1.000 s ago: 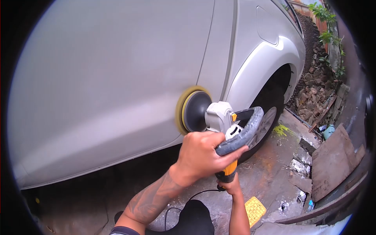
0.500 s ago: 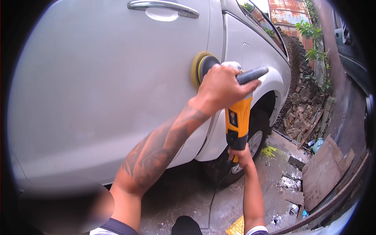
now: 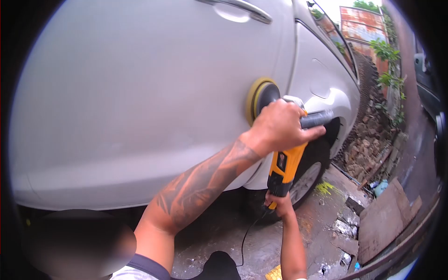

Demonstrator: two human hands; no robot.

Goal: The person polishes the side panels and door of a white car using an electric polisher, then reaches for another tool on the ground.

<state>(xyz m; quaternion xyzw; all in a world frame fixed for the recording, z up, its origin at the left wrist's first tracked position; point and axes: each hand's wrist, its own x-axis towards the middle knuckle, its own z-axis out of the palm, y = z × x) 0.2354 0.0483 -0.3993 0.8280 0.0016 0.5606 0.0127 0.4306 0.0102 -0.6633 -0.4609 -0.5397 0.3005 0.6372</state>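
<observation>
Polisher [image 3: 293, 161], the only one, is pressing its single yellow pad [image 3: 252, 100] against the pale car door [image 3: 140, 93], below one chrome door handle [image 3: 252, 10]. Two hands are grasping it: the left hand [image 3: 279, 125] is curling around the dark front handle [image 3: 317, 119], the right hand [image 3: 280, 203] is clasping the rear end. Its long axis is running steeply, top leaning right, pad facing left. One dark label [image 3: 281, 161] is bearing marks too small to read. One wheel [image 3: 309, 181] is showing behind.
</observation>
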